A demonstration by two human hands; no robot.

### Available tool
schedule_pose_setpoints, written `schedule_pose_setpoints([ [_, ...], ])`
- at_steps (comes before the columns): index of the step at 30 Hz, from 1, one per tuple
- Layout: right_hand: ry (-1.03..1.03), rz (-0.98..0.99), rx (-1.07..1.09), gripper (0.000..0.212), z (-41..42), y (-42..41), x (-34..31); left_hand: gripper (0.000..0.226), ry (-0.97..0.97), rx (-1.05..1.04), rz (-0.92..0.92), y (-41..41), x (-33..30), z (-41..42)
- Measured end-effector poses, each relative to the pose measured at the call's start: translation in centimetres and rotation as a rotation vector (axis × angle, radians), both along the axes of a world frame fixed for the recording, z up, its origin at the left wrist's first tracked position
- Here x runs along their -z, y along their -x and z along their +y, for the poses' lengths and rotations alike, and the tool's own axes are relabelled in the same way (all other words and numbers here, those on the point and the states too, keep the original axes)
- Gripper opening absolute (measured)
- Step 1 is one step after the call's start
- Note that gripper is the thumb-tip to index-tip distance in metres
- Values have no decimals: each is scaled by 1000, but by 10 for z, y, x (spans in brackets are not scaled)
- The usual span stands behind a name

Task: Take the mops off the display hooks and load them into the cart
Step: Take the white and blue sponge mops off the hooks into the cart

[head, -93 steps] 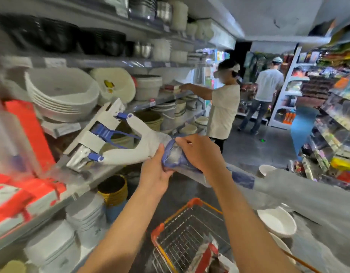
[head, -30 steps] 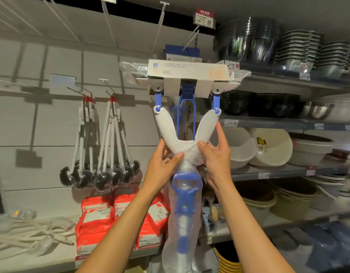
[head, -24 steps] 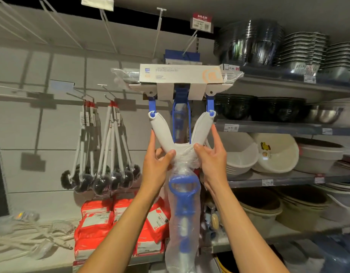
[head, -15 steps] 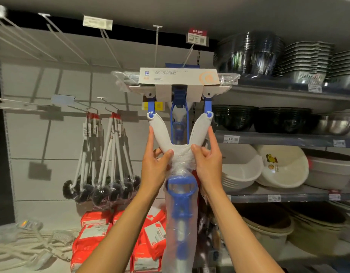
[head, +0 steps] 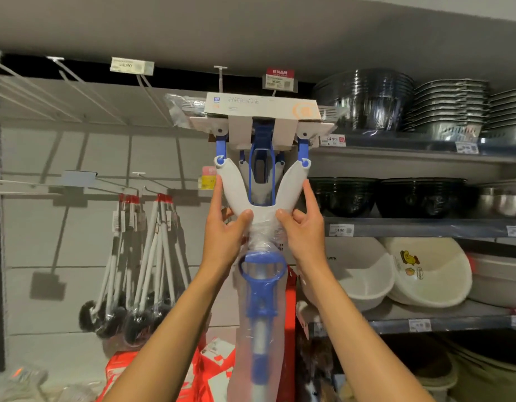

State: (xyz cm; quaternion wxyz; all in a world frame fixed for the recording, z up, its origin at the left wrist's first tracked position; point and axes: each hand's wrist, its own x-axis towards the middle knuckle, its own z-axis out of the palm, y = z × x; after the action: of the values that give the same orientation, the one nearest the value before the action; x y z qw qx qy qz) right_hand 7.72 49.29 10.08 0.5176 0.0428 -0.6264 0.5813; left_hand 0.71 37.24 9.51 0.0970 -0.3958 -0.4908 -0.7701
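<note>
Mop (head: 262, 181): upright, head uppermost, its plastic-wrapped blue-and-white handle (head: 259, 300) running down between the forearms. The left hand (head: 225, 227) grips the left white yoke arm of the mop, thumb curled across the front, index finger extended up along the arm. The right hand (head: 301, 227) grips the right yoke arm the same way. Behind the mop, at its left, bottle brushes (head: 135, 256) hang on a wall hook. To the mop's right, shelves (head: 410, 227) carry stacked bowls (head: 364, 97) and basins (head: 425, 274).

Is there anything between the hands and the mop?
Nothing visible. The left hand and right hand already grip the mop at its white fork, one on each side. The cart is out of view, so that path cannot be judged.
</note>
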Motion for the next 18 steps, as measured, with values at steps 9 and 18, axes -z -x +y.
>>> schedule_pose_setpoints([
  [9,-42,30,31,78,41,53,-41,89,-71,36,69,74,-43,52],
  [18,-22,37,69,76,83,109,-67,91,-65,16,144,141,-66,104],
])
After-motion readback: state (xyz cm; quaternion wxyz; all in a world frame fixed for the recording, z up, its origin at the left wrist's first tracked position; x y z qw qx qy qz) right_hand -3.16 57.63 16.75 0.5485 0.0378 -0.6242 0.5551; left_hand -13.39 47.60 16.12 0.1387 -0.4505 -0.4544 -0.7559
